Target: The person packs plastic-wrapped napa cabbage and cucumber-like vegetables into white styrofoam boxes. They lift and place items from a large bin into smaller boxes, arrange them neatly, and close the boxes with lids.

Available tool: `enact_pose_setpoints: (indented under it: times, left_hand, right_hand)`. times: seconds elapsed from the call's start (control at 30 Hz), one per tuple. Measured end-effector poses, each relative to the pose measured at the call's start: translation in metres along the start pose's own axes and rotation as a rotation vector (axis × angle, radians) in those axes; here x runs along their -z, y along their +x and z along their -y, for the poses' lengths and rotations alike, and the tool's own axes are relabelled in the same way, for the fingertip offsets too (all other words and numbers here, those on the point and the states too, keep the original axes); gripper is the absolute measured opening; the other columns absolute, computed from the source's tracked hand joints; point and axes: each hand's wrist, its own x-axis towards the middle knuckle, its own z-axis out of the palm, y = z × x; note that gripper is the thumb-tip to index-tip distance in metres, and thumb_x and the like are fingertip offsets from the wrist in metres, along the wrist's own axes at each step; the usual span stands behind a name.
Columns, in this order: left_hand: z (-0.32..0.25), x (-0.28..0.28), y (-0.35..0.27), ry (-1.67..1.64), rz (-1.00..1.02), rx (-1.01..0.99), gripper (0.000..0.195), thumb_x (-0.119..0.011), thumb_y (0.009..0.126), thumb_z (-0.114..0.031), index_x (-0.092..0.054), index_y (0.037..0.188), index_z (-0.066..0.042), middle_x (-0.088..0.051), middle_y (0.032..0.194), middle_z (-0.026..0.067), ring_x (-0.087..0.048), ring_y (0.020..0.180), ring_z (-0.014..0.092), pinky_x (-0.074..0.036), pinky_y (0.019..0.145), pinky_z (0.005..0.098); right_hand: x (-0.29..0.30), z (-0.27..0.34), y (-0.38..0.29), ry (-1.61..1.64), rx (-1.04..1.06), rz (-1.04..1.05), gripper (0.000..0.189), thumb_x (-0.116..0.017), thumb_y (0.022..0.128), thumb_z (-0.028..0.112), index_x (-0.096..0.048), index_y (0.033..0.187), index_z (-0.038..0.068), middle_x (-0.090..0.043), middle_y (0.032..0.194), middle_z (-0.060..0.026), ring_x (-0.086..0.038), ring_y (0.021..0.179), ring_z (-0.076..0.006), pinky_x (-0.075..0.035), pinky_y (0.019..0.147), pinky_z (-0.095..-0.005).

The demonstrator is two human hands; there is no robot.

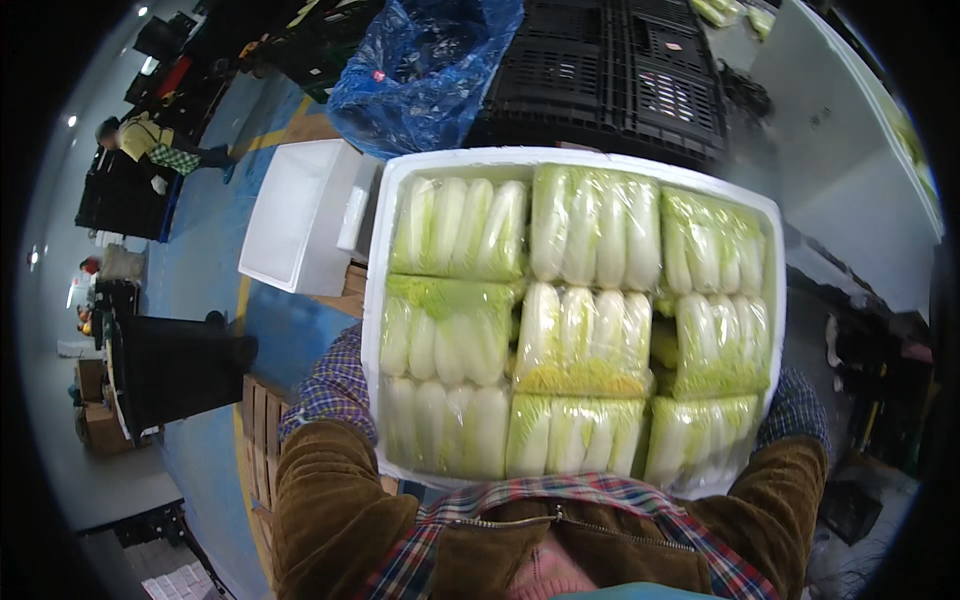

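Observation:
Close before my chest is a white foam box [582, 155], filled with clear-wrapped packs of pale green cabbage hearts [585, 330] laid in three rows. My arms reach around its two sides, in checked sleeve covers below brown jacket sleeves. Neither of my hands shows; the box hides both, so their hold on it cannot be seen. The packs lie flat with their wrap shining, and the middle one has yellower leaves. A dark gap runs between the middle and right columns.
An empty white foam box [300, 217] stands beyond at left, near wooden pallets [262, 442]. Black plastic crates [600, 75] and a blue plastic bag [420, 82] are behind. A black bin [176, 367] stands left; a person [150, 142] bends farther off.

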Motion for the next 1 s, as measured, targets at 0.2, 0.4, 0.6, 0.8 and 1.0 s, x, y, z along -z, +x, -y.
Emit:
enact_pose_setpoints:
  times: [0.2,0.4,0.6,0.8,1.0]
  left_hand:
    - [0.004,-0.002,0.018,0.055,-0.016,0.017,0.047,-0.043,0.099,-0.044,-0.064,0.110,-0.003,-0.070,0.100,0.0125,-0.066,0.092,0.027,-0.052,0.080,0.0388]
    - [0.004,-0.002,0.010,0.097,-0.032,-0.013,0.046,-0.044,0.098,-0.042,-0.065,0.107,-0.003,-0.070,0.099,0.0134,-0.066,0.091,0.028,-0.052,0.080,0.0393]
    - [0.005,0.002,0.001,0.128,-0.023,-0.030,0.044,-0.046,0.098,-0.041,-0.066,0.104,-0.002,-0.070,0.099,0.0142,-0.066,0.091,0.028,-0.052,0.079,0.0398]
    - [0.008,0.006,-0.003,0.158,-0.017,-0.014,0.042,-0.047,0.097,-0.039,-0.066,0.102,-0.002,-0.070,0.099,0.0151,-0.066,0.090,0.029,-0.052,0.079,0.0404]
    - [0.008,0.012,-0.011,0.193,-0.013,-0.028,0.041,-0.048,0.096,-0.037,-0.067,0.099,-0.001,-0.070,0.099,0.0159,-0.066,0.089,0.030,-0.052,0.078,0.0409]
  right_hand:
    - [-0.009,-0.007,0.032,0.055,-0.018,0.030,0.036,-0.050,0.090,0.014,-0.060,0.123,0.005,-0.054,0.135,-0.0135,-0.052,0.122,-0.0279,-0.040,0.104,-0.0378]
    - [0.006,-0.010,-0.001,0.127,-0.005,0.058,0.038,-0.048,0.090,0.019,-0.060,0.124,0.005,-0.055,0.133,-0.0135,-0.054,0.120,-0.0283,-0.041,0.102,-0.0383]
    - [0.011,-0.007,-0.043,0.195,0.008,0.127,0.040,-0.046,0.091,0.024,-0.059,0.124,0.005,-0.056,0.131,-0.0135,-0.055,0.117,-0.0287,-0.042,0.100,-0.0388]
    - [0.006,0.001,-0.059,0.234,0.001,0.168,0.043,-0.045,0.092,0.029,-0.059,0.125,0.005,-0.058,0.129,-0.0135,-0.056,0.115,-0.0291,-0.044,0.098,-0.0393]
    - [-0.004,0.012,-0.072,0.266,-0.009,0.227,0.046,-0.043,0.093,0.034,-0.058,0.125,0.005,-0.059,0.127,-0.0136,-0.058,0.113,-0.0295,-0.045,0.097,-0.0398]
